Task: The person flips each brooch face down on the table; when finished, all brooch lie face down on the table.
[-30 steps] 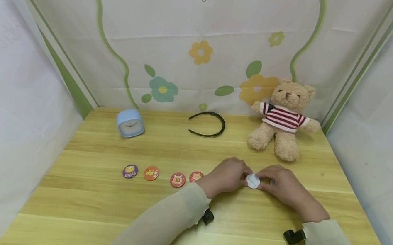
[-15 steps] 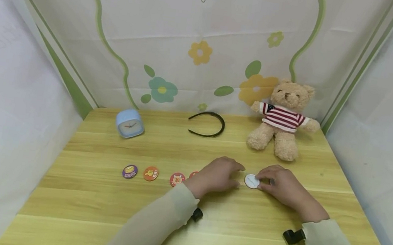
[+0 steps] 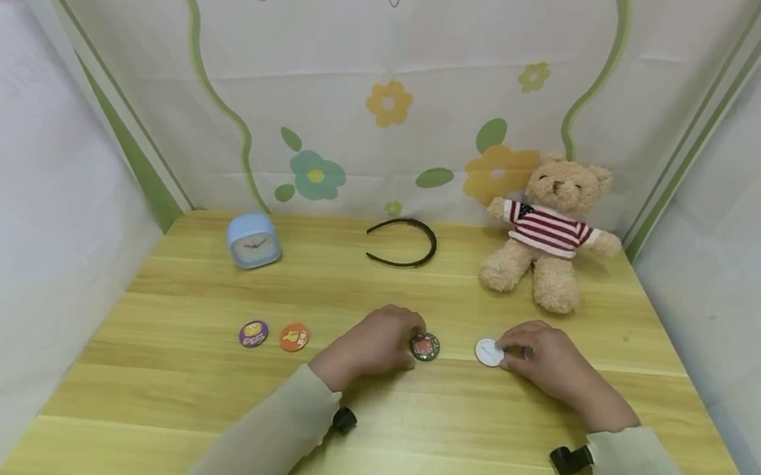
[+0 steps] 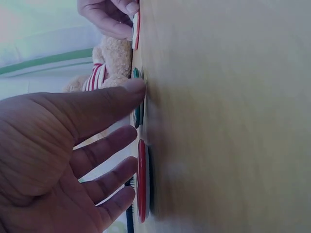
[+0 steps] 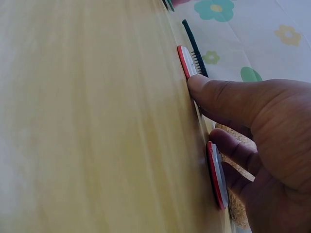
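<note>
In the head view, my left hand (image 3: 373, 342) is at a dark green button badge (image 3: 424, 347), thumb and index finger at its left edge. The left wrist view shows the thumb across that green badge (image 4: 138, 114), with the other fingers loosely extended beside a red-edged badge (image 4: 142, 182); the index finger is hidden there. My right hand (image 3: 545, 362) pinches the right edge of a badge (image 3: 488, 352) lying white back up. In the right wrist view, its thumb lies on this red-rimmed badge (image 5: 187, 62), and another white-backed badge (image 5: 217, 174) lies under the other fingers.
A purple badge (image 3: 253, 333) and an orange badge (image 3: 295, 337) lie to the left on the wooden table (image 3: 436, 464). Farther back are a blue alarm clock (image 3: 253, 241), a black headband (image 3: 432, 246) and a teddy bear (image 3: 546, 228).
My left hand has let go of the white-backed badge and moved left to the green badge, uncovering it and hiding two red badges. My right hand stays on its badge.
</note>
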Tool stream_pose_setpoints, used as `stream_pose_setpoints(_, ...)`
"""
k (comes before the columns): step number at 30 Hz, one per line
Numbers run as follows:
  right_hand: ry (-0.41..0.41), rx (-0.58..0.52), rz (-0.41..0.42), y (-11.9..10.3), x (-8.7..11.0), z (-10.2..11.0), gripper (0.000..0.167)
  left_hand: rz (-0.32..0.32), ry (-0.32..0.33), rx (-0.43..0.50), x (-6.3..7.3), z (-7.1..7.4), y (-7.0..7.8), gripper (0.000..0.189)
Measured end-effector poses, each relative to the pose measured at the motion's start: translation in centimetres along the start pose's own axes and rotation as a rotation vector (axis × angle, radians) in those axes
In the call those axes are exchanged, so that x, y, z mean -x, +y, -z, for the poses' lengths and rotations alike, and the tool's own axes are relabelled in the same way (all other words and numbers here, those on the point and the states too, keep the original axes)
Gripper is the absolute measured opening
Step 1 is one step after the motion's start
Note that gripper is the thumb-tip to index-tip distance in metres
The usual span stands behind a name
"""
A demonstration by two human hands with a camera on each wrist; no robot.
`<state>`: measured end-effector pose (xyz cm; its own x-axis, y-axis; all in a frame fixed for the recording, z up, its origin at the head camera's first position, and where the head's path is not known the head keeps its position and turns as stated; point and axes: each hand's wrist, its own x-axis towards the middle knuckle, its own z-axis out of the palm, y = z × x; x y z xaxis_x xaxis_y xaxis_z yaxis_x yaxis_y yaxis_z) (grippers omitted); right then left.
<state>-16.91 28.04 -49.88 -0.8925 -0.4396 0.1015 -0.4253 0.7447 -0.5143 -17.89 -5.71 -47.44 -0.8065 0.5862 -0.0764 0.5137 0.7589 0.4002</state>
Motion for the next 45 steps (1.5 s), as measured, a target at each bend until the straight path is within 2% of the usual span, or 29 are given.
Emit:
stream_pose_setpoints(2,0.000,-0.002,-0.001,0.0,0.0,-0.1,0.020,0.002,0.008,0.019,0.1,-0.1,-0.2,0.037)
stream_pose_setpoints(6,-0.006,0.000,-0.002,0.0,0.1,-0.1,0.020,-0.046,0.024,0.012,0.0,-0.2,-0.2,0.027)
stream_pose_setpoints(12,-0.013,-0.007,-0.005,-0.3,0.2,-0.1,0.020,-0.077,0.032,-0.035,-0.7,-0.6,0.4,0.022)
stream_pose_setpoints(22,-0.011,-0.052,-0.043,-1.0,-0.5,-0.5,0.025,-0.087,0.046,-0.032,-1.0,-0.8,0.6,0.021)
stream_pose_setpoints(35,-0.091,-0.077,0.105,-4.4,-3.1,-2.8,0.025,-0.051,0.035,0.035,-1.0,-1.1,0.4,0.022)
stream_pose_setpoints(40,-0.115,-0.100,0.129,-5.6,-3.8,-3.4,0.024,-0.057,0.045,0.030,-1.0,-1.2,0.3,0.021)
stream_pose_setpoints(45,-0.100,-0.063,0.128,-6.1,-4.1,-3.8,0.021,-0.057,0.049,0.034,-1.1,-1.2,0.3,0.019)
